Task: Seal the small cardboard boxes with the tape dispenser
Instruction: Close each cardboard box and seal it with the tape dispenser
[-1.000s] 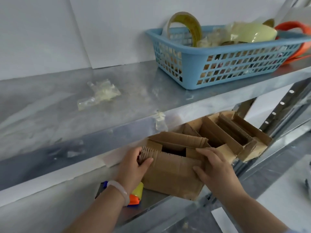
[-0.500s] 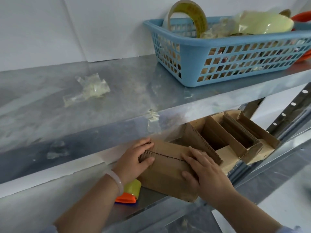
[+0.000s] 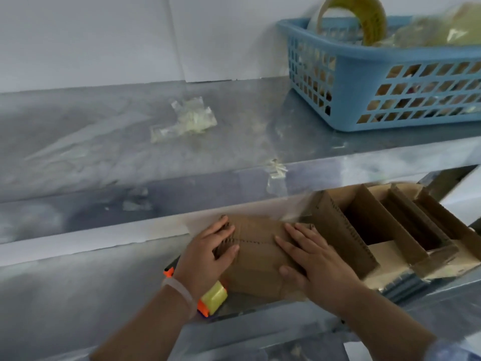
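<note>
Blurring smears the whole view, so the seam between the closed flaps of the box [image 3: 257, 254] reads only as a faint dark line. The dispenser [image 3: 213, 299], just left of the box's front corner, is mostly hidden under the wrist of the left hand [image 3: 205, 259]; only a yellow and orange end shows. The basket [image 3: 364, 74], up and right of the box, is cut off by the frame edge. Its contents are a pale haze apart from a tape roll [image 3: 372, 19]. The open boxes [image 3: 377, 230] touching the box's right side are partly covered behind by the upper shelf [image 3: 104, 152].

Since half a second ago the view has swung left, so the basket sits farther right of the box. The flaps, open a second ago, remain closed, and both hands stay on them.

The box rests on the lower shelf [image 3: 260, 321]. The left hand grips its left end, fingers curled over the far corner, thumb lying on top by the seam. The right hand [image 3: 320, 267] lies flat on the right half of the top, fingers straight and spread with tips reaching the seam, thumb against the front face.
</note>
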### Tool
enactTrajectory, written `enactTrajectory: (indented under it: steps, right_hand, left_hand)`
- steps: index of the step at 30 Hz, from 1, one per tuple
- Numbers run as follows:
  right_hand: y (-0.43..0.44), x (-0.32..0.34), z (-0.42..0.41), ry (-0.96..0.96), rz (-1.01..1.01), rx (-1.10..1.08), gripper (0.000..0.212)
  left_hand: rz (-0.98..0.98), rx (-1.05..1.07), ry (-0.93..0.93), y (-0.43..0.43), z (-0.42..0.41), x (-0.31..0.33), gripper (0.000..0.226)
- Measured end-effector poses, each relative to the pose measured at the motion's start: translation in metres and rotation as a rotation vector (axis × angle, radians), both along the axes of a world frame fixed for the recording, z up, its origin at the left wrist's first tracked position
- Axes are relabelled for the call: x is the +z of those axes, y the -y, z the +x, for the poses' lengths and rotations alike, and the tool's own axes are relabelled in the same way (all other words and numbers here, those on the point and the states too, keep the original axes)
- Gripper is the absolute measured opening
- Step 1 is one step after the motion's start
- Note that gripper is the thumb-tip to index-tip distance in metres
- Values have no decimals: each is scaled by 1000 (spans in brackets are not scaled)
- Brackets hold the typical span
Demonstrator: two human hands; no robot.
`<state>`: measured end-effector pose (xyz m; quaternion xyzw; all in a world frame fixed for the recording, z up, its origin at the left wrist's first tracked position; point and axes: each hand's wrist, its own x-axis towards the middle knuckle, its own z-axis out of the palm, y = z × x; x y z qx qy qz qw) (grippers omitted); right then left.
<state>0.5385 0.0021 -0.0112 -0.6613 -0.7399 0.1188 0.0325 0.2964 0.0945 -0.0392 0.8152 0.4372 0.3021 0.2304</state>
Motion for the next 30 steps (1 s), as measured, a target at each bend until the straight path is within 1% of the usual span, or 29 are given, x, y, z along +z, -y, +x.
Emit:
enactTrajectory:
  steps: [4,6,9,11,12,14,15,16,17,18,19,20,21,23,25,28,30]
  right_hand:
    - [-13,3,-10,32,27,79,76]
    - [-17,4,-16,66,27,96,76]
    - [-24,1,-21,163,63,136,85]
    - [-27,2,-21,191,59,157,85]
    - [-28,0,-20,197,62,174,84]
    - [-29,1,-19,198,60,193,83]
    - [-28,1,-19,209,66,192,82]
    - [-29,2,-19,214,76,191,80]
    - [-28,2,-20,218,71,194,79]
    - [-28,3,-20,232,56,203,77]
    - [-27,2,-20,247,51,208,75]
    - [-27,1,-19,272,75,223,74]
    - [-27,1,-19,302,95,223,71]
    - [-28,-4,-16,321,78,217,67]
    - [-28,-9,-16,319,64,233,66]
    - [-29,-8,-22,327,101,245,67]
    - [-29,-7,-28,328,95,249,68]
  left_hand:
    - [-25,111,1,12,-13,2,59]
    - [-37,148,-18,15,-16,0,58]
    - [-60,164,-16,18,-16,-2,50]
    - [-120,189,7,24,-17,0,56]
    - [-135,239,42,27,-19,-2,60]
    - [-144,467,84,36,-26,-5,60]
    - [-192,607,78,39,-34,-13,58]
    - [-297,725,58,44,-36,-13,58]
    - [-465,800,81,49,-38,-15,61]
    - [-641,834,174,51,-40,-22,61]
    - [-795,833,325,54,-40,-23,51]
    - [-915,804,479,58,-39,-25,36]
    - [-971,780,565,61,-40,-26,27]
    - [-944,768,558,68,-44,-24,26]
    - [-929,804,558,74,-50,-19,24]
    - [-943,843,632,85,-57,-16,22]
    - [-896,903,716,92,-62,-12,25]
